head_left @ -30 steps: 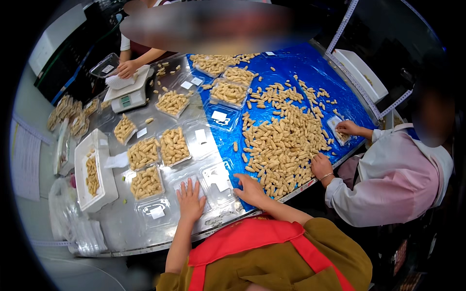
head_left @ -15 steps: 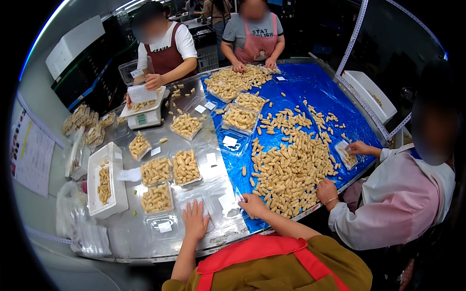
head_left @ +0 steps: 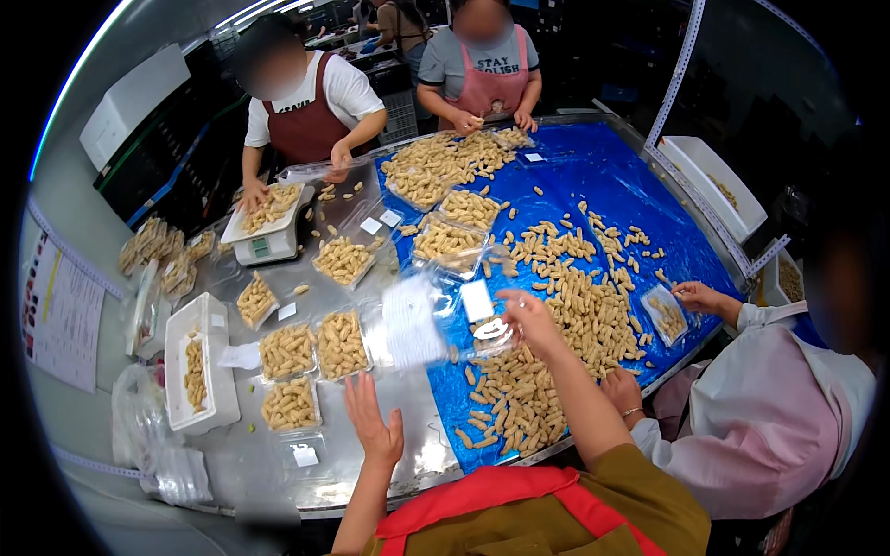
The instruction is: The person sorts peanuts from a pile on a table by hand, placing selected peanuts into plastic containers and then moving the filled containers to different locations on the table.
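Note:
My right hand (head_left: pixel 527 322) pinches the edge of a clear plastic box with an open lid, lifted above the table and smeared by motion. A white liner (head_left: pixel 412 322) lies in one half of the box, and a white label (head_left: pixel 477 302) shows at the other half. My left hand (head_left: pixel 374 422) holds nothing, its fingers apart, over the metal table just below a tray of peanuts (head_left: pixel 342 345). A large heap of unshelled peanuts (head_left: pixel 575 347) spreads under and beyond my right hand.
Several filled trays (head_left: pixel 287 352) stand on the metal table, left of the blue sheet (head_left: pixel 681 208). A white foam box (head_left: pixel 206 371) holds some peanuts. One co-worker uses a scale (head_left: pixel 264 246); another sorts peanuts at the far side; a third, at right, fills a tray (head_left: pixel 665 313).
My right hand has lifted the clear box from the table and moved it away from me and right. My left hand has risen slightly. The co-worker at the scale has lowered a hand onto its peanuts.

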`<state>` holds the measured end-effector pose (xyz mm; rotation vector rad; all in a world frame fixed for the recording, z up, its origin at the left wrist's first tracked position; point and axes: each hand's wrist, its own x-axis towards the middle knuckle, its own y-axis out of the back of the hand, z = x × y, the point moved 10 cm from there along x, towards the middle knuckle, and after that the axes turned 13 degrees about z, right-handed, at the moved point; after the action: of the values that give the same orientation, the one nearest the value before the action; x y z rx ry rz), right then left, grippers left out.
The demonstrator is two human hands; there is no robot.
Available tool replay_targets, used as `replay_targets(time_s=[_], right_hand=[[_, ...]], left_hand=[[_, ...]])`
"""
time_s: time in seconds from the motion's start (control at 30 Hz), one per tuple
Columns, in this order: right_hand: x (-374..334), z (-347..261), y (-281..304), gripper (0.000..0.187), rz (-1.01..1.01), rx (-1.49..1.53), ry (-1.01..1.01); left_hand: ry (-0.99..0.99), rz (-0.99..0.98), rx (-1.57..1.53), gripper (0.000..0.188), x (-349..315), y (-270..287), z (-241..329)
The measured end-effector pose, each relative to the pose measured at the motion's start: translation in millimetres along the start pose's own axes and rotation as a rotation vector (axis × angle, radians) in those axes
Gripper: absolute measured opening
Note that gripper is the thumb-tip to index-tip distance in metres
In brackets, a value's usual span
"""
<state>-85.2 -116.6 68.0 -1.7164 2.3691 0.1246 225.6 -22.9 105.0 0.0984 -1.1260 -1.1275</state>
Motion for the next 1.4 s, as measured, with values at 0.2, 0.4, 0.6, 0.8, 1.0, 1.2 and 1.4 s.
replay_targets(time_s=[0.2,0.4,0.6,0.8,1.0,1.2,1.4], right_hand=[[108.8,-44.9,93.6,0.051,0.276,0.32,0.12],[226.5,-26.8,167.4,0.063,0.589,0.495,0.119],[222.8,29.5,99.7,0.053,0.147,-0.044,-0.177],[218.6,29.6,129.9,0.041,0.29,-0.733,0.263],[189.5,58.8,97.7,0.046,0.177,-1.182,0.516],[138.6,46.1,78.6,0.034,-0.238,-1.185,0.22],[216.4,8.6,48.0,0.027,0.015,-0.91,0.444]], left_hand=[[0.11,-0.189,0.001,0.062,-36.8,-85.7,-16.4],[0.117,-0.378,0.041,0.059,-71.2,-129.6,-19.6],[0.159,-0.382,0.083,0.058,-75.4,-131.4,-24.6],[0.145,-0.362,0.084,0.057,-72.4,-128.6,-23.8],[0.145,-0.383,0.075,0.056,-66.0,-136.2,-22.3],[0.16,-0.369,0.079,0.056,-71.1,-132.9,-24.7],[0.154,-0.4,0.096,0.058,-71.9,-133.8,-25.3]])
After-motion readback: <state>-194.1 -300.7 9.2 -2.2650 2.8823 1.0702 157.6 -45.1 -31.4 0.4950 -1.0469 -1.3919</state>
